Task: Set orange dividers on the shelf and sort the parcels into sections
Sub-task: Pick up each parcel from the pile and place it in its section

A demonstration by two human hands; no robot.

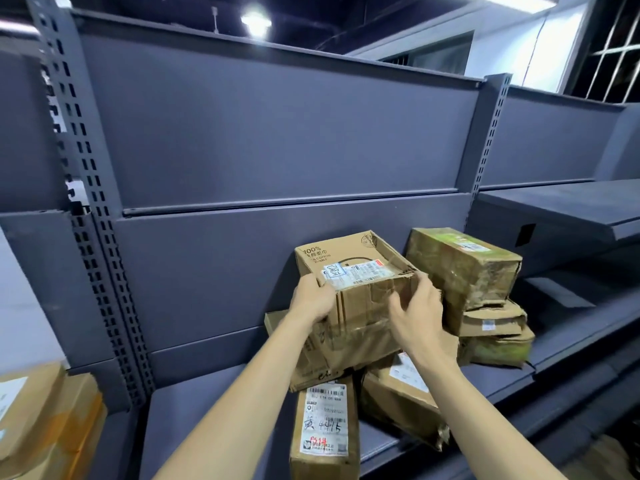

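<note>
A brown cardboard parcel [360, 265] with a white label sits on top of a pile of parcels on the grey shelf [214, 403]. My left hand [311, 299] grips its left front corner. At its right front corner my right hand [415, 317] has its fingers spread and touches the box. Under it lies a crushed flat box [349, 348]. A long parcel [323, 424] with handwriting on its label lies in front, with a taped parcel [401, 400] to its right. No orange divider is in view.
A tall taped parcel [464, 271] stands to the right of the pile, with two crumpled ones [495, 337] below it. More boxes [45, 417] with orange tape sit at lower left. A slotted upright [90, 202] bounds the bay on the left, and another shelf [571, 206] juts out at right.
</note>
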